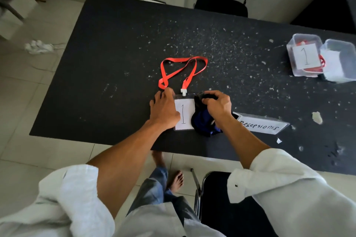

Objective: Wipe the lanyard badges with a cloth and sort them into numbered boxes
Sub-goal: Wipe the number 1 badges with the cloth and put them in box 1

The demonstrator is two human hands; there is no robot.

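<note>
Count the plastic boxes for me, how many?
2. The box marked 1 sits far right on the table; the second box stands beside it, at the picture's edge. More may be out of view.

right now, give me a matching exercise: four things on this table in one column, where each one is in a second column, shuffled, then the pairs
Column one
1 cloth
2 badge
3 box marked 1
4 red strap

Column two
a at the far right of the table
b looped on the table beyond the badge
c bunched in the right hand
d pressed flat by the left hand

Pairs: 1-c, 2-d, 3-a, 4-b
</note>
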